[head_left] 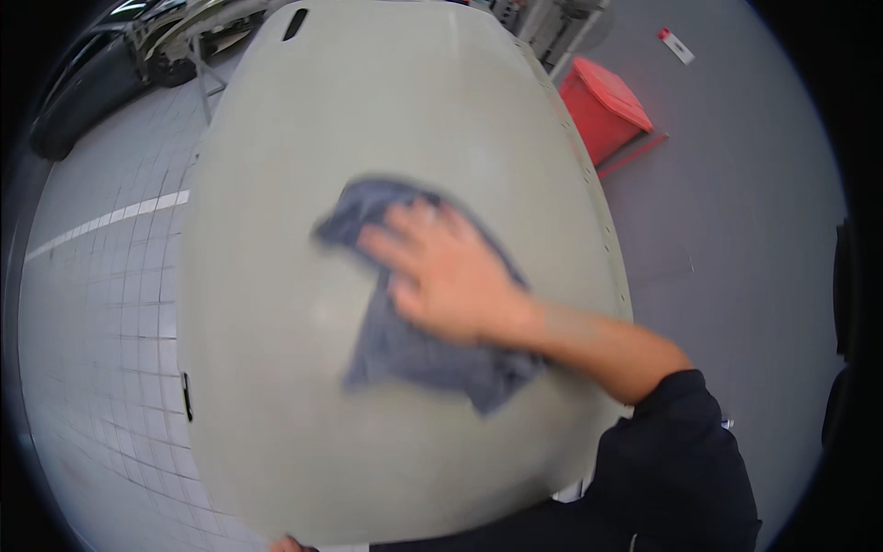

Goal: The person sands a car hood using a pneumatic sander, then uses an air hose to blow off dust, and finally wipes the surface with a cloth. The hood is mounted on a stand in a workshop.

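A pale grey-green car hood point(267, 304) stretches out in front of me, its surface smooth and matt. On its middle lies a crumpled blue-grey cloth point(405, 359). My right hand point(451, 271) rests flat on the cloth with its fingers spread, pressing it against the panel; hand and cloth are blurred by motion. Of my left hand point(289, 545) only a small part shows at the hood's near edge, by the bottom of the picture. Its fingers are mostly hidden.
A red bin point(607, 106) stands beyond the hood's right edge. A small white and red box point(676, 46) lies on the grey floor point(736, 230). At the far left a dark car point(92, 87) is parked past a metal stand point(204, 83) on white tiles point(101, 340).
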The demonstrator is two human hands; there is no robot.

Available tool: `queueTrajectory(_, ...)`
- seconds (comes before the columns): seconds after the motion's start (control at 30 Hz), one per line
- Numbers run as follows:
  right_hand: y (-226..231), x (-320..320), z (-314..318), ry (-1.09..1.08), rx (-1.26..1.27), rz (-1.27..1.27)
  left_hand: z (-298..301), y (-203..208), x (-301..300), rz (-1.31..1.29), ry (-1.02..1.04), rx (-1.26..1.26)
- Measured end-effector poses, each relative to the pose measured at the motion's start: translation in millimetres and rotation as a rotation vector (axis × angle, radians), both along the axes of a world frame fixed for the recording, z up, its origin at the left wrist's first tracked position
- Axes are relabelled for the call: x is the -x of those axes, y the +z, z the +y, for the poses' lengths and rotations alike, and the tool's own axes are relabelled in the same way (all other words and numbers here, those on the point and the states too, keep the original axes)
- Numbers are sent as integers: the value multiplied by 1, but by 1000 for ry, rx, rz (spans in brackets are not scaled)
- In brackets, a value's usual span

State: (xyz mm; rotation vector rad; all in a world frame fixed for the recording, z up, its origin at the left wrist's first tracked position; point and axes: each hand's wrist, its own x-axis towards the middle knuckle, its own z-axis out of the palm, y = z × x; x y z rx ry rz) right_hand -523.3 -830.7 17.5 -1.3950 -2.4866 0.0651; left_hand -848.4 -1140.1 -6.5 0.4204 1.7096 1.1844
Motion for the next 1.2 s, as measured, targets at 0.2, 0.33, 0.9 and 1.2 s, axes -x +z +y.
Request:
queueTrajectory(0.2,-21,-55,274,-409,27,-218,1,11,40,-109,-166,176)
queueTrajectory(0.33,-22,-62,303,-296,-39,-274,25,14,58,-44,-410,178)
queueTrajectory(0.9,-2,184,-200,297,383,2,73,-67,160,-596,-757,104)
queueTrajectory(1.2,-29,85,246,241,-366,-640,108,-1,181,-285,-1078,294)
